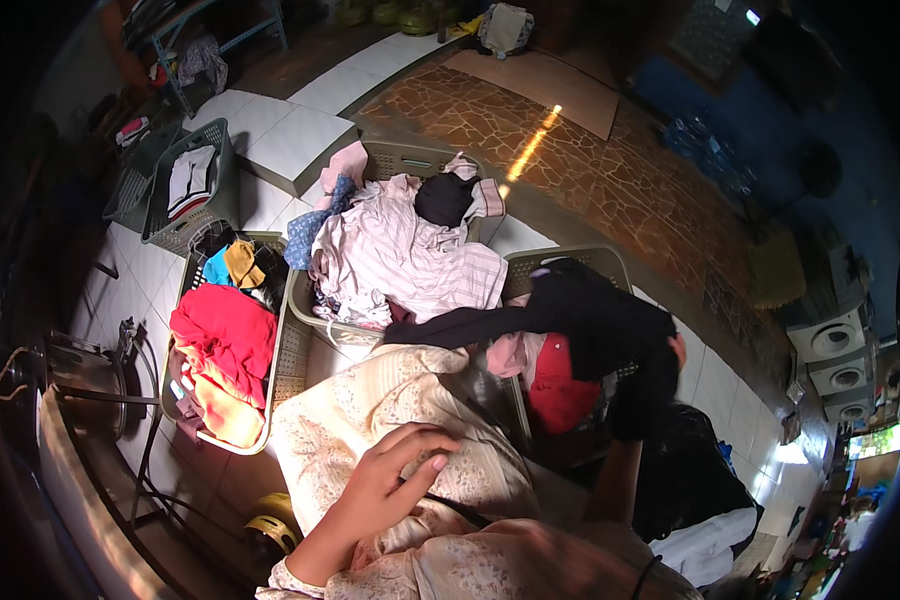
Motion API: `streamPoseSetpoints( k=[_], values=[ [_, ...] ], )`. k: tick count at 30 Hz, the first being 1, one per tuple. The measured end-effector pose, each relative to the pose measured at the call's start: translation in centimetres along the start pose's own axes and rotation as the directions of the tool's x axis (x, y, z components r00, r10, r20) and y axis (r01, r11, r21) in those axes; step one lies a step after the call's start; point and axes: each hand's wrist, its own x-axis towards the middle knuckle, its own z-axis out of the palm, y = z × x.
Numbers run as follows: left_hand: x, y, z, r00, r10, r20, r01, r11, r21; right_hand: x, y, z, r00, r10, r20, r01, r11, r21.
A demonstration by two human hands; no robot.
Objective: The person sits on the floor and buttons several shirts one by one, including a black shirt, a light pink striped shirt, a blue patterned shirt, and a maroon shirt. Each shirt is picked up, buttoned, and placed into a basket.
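Note:
My left hand [401, 476] rests over the lap of my cream patterned garment, its fingers loosely bent and holding nothing. On the right, my right hand [676, 351] is mostly hidden by a black garment [600, 315] draped over it; only a bit of the fingers shows at the cloth's edge. This garment hangs above the right laundry basket [607, 261], with one long part reaching left towards my knee. Below it lie red cloth [559, 386] and pink cloth [506, 354]. A middle basket [390, 156] holds a heaped pink striped garment [412, 251] and a black cloth [444, 199].
A left basket [292, 360] holds red clothing [229, 337] and orange cloth [232, 412]. Behind it, another basket [229, 161] contains folded clothes [191, 180]. A black bag [690, 465] with white cloth [709, 540] stands at my right. A tiled step [300, 142] rises ahead.

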Motion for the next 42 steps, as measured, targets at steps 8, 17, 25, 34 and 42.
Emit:
streamPoseSetpoints(
  k=[8, 17, 25, 34, 42],
  values=[
    [2.1, -16.7, -0.1, 0.901, -0.146, -0.408, 0.335, 0.832, 0.442, -8.2, -4.3, 13.9, 0.564, 0.073, 0.822, -0.246, 0.966, 0.084],
    [4.0, -21.3, -5.5, 0.742, -0.337, -0.579, 0.408, 0.913, -0.008, -8.1, 8.0, 19.8, 0.945, 0.141, 0.293, 0.044, 0.837, -0.546],
    [1.2, -24.8, -4.2, 0.731, -0.363, -0.577, 0.421, 0.906, -0.038, -1.2, -9.2, 29.2, 0.746, -0.161, 0.646, 0.229, 0.973, -0.023],
    [1.9, -19.3, -4.9, 0.734, -0.443, -0.514, 0.517, 0.856, 0.001, 1.1, -7.2, 35.9, 0.812, -0.126, 0.570, -0.024, 0.968, 0.250],
    [6.7, -22.9, -6.7, 0.697, -0.343, -0.630, 0.563, 0.806, 0.185, 14.6, -26.1, 15.1, 0.751, -0.102, 0.652, -0.599, 0.310, 0.739]
  ],
)
